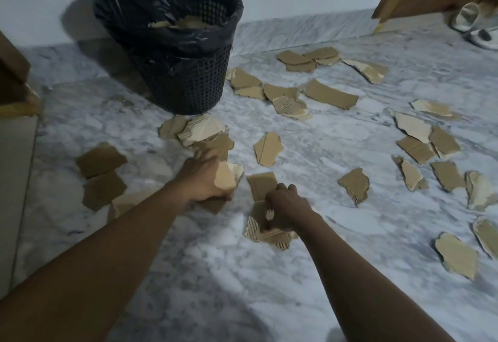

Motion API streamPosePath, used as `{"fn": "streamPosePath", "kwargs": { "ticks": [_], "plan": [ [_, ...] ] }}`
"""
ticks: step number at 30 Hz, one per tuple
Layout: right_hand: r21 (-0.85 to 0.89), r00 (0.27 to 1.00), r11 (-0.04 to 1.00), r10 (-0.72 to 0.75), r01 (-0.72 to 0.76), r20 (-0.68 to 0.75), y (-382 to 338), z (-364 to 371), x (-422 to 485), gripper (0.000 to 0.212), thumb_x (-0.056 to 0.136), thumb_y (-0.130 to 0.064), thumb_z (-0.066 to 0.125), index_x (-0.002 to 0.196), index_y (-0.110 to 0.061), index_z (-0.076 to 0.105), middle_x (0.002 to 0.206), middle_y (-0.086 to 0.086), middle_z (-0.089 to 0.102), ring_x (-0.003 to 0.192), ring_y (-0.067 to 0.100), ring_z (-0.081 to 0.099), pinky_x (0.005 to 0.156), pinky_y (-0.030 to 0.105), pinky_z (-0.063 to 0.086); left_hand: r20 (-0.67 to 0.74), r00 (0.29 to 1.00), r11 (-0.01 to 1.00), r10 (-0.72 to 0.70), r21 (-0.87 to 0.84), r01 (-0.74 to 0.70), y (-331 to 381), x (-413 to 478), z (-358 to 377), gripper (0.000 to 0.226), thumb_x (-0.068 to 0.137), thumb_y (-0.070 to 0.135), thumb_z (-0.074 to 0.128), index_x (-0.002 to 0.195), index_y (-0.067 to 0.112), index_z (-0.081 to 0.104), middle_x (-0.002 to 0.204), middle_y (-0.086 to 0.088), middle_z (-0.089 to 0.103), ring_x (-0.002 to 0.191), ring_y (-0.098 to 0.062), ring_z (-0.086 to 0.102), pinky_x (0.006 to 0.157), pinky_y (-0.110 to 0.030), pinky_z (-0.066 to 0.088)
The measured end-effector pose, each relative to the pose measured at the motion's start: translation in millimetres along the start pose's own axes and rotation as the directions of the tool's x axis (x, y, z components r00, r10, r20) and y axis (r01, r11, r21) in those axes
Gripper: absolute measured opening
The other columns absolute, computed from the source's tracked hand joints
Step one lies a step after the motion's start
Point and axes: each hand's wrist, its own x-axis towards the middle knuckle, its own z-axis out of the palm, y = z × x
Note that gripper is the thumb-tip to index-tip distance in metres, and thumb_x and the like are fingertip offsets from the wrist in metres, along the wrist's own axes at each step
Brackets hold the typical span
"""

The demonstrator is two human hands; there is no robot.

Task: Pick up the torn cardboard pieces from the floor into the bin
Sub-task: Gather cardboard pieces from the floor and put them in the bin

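Head view: torn cardboard pieces (331, 94) are seen strewn over the marble floor (215, 274) in front of and right of the bin (172, 45), which already holds some scraps. Just before the bin, a pale piece (226, 176) is grasped by the left hand (204, 177). Slightly further from the bin, the right hand (285, 209) is closed on a corrugated scrap (262, 223) lying on the floor
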Motion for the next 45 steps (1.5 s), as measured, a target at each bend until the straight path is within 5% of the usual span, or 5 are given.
{"fn": "streamPosePath", "kwargs": {
  "ticks": [7,16,26,36,45],
  "plan": [
    [0.018,0.984,0.988,-0.149,0.151,-0.096,-30.0,-5.2,4.9,0.061,0.068,-0.024,0.086,0.113,-0.024,0.045,0.117,-0.001,0.059,0.107,0.026,0.054,0.093,0.05,0.041,0.066,0.997,0.999,-0.038,-0.022,0.039,9.1,-4.2,13.2,0.102,0.054,0.066,0.082,0.138,0.024,0.043,0.15,-0.001,0.035,0.131,-0.029,0.04,0.1,-0.046,0.04],
    [0.574,0.977,0.798,0.212,-0.184,0.018,-9.2,-48.3,30.5,0.046,0.079,-0.028,0.079,0.11,0.004,0.066,0.108,0.02,0.067,0.102,0.029,0.064,0.085,0.04,0.05,-0.01,0.985,0.948,-0.171,-0.275,0.161,16.2,-22.3,13.8,0.067,0.072,0.034,0.083,0.126,0.023,0.044,0.123,-0.006,0.06,0.103,-0.031,0.064,0.084,-0.048,0.055],
    [0.481,0.902,0.793,0.431,-0.375,-0.008,-72.8,-21.8,50.3,0.059,0.064,-0.049,0.059,0.112,-0.016,0.047,0.108,0.006,0.051,0.113,0.033,0.046,0.094,0.048,0.033,0.295,0.868,0.813,-0.399,-0.323,0.484,-102.7,-81.8,-7.2,0.149,0.063,0.04,0.09,0.149,0.015,-0.029,0.161,-0.017,0.018,0.141,-0.034,0.033,0.109,-0.041,0.039],
    [0.384,0.996,0.923,-0.017,-0.019,0.09,-58.9,-57.4,53.8,0.059,0.066,-0.033,0.089,0.112,-0.004,0.064,0.106,0.006,0.068,0.088,0.023,0.066,0.075,0.041,0.058,0.218,0.872,0.874,-0.438,-0.123,0.47,-112.7,-93.3,12.4,0.118,0.046,0.049,0.095,0.141,0.017,0.033,0.137,-0.009,0.051,0.118,-0.029,0.054,0.09,-0.04,0.052],
    [0.123,0.961,0.963,0.218,-0.24,0.167,-5.8,-9.2,30.4,0.081,0.066,-0.027,0.089,0.129,-0.007,0.042,0.132,0.016,0.048,0.097,0.028,0.053,0.075,0.032,0.045,-0.005,0.999,0.998,-0.033,0.048,0.034,-65.0,-47.2,10.6,0.079,0.064,0.062,0.066,0.132,0.028,0.046,0.126,-0.004,0.036,0.111,-0.029,0.035,0.09,-0.046,0.036]
  ]
}}
